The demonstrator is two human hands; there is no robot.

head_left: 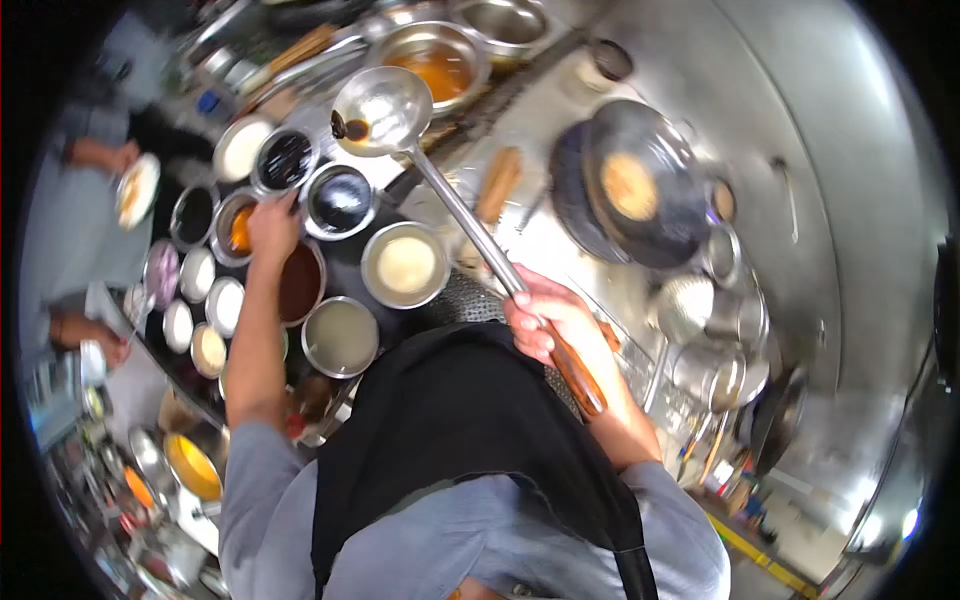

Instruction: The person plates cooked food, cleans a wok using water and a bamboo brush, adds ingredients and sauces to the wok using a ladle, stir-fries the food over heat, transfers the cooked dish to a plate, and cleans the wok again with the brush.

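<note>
My right hand (555, 315) is wrapped around the handle of a large steel ladle (455, 190) with a wooden grip end. The ladle's bowl hangs at the upper middle, holding a small pool of dark sauce (357, 130). At the left, my left hand (273, 228) is closed among the sauce containers; what its fingers hold is hidden. Beside it stand a container of orange sauce (240, 232), one of black sauce (285, 160), another with dark liquid (340, 200) and one of reddish-brown sauce (300, 283).
A wok (645, 185) sits on the stove at the right. A pot of amber liquid (435, 65) stands at the back. Several ladles and strainers (686, 305) lie at the right. Another person's hands (120, 157) show at the far left, one by a plate (138, 192).
</note>
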